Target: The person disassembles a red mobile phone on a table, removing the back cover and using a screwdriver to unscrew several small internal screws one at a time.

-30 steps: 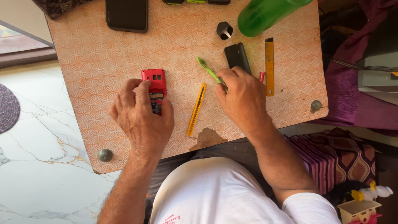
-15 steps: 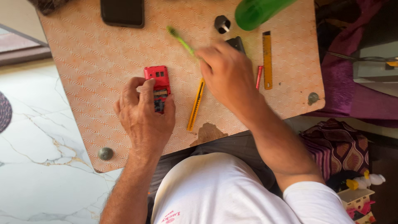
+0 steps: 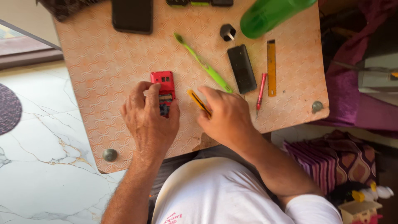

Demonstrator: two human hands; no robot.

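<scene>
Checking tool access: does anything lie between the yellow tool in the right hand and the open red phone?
Nothing visible does. The yellow tool in the right hand sits just right of the red phone, which the left hand steadies; only bare board lies between.

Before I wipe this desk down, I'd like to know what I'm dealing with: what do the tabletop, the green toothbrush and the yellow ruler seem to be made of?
The tabletop looks like board under an orange patterned laminate, matte; a chip at the front edge shows darker core. The green toothbrush seems moulded plastic, smooth and slightly translucent. The yellow ruler is flat, thin and evenly coloured, perhaps painted metal or plastic; the look leaves it open.
</scene>
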